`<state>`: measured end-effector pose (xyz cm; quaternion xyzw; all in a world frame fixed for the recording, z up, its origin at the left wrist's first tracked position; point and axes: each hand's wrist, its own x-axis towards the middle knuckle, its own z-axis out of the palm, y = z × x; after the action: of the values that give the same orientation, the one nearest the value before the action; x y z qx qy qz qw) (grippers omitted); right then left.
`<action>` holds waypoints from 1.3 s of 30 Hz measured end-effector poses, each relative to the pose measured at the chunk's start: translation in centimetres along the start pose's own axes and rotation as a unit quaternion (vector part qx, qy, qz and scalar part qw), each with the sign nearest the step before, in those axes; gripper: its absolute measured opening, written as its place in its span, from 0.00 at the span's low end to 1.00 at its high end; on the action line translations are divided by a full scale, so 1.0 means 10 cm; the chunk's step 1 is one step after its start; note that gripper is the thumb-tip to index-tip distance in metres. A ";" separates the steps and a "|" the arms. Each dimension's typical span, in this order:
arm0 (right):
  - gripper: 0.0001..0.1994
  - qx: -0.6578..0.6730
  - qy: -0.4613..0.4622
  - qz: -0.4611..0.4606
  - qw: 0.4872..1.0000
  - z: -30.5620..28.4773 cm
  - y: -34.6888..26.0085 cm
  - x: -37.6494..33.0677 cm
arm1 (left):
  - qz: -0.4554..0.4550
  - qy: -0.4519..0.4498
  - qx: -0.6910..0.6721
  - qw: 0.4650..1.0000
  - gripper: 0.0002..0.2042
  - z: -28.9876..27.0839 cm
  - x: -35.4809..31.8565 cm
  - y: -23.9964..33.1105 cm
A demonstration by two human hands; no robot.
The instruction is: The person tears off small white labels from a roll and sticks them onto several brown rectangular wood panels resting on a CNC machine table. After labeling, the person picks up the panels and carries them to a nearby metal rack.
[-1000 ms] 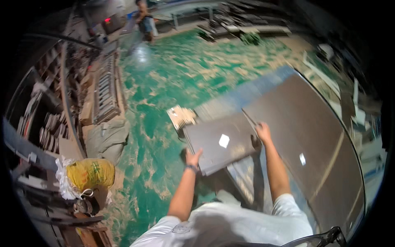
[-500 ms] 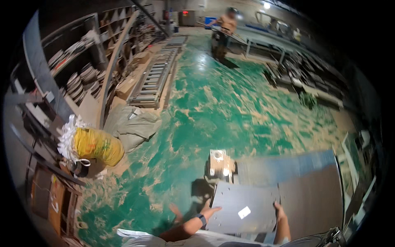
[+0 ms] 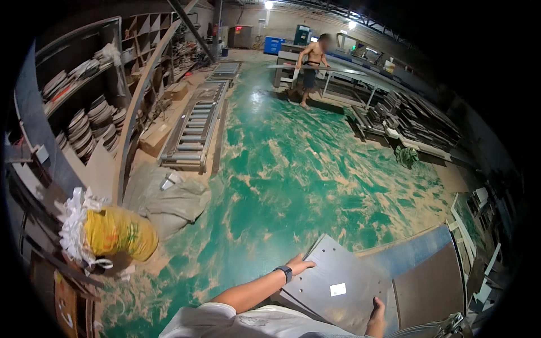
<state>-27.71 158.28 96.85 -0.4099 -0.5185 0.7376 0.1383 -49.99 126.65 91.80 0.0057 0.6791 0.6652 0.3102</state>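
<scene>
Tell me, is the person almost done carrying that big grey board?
Probably not. The grey board is off the stack of similar boards at lower right, so lifting looks done. In hand: left hand grips its far edge, right hand its near edge. Setting it down is left; no landing spot shows.

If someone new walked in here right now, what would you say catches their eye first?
Probably the green floor, streaked with sandy dust, filling the middle of the view. Next, the grey panel at the bottom, with the left hand on its left edge and the right hand on its near right edge. A yellow sack sits at the left.
</scene>
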 end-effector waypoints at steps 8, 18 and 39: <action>0.12 0.000 -0.018 -0.087 0.996 1.03 0.23 1.16 | -0.061 -0.078 -0.091 0.991 0.23 -1.20 1.53 0.34; 0.16 0.005 -0.152 0.074 0.986 5.24 -0.38 3.03 | 0.013 0.160 -0.159 0.974 0.22 -4.12 3.49 1.46; 0.25 0.043 -0.092 0.195 0.976 10.88 -1.82 6.43 | -0.103 0.055 -0.336 0.935 0.16 -7.67 8.44 4.51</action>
<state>-153.32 135.58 96.88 -0.4266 -0.4068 0.8069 -0.0388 -169.36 98.31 91.84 -0.2055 0.4287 0.8185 0.3225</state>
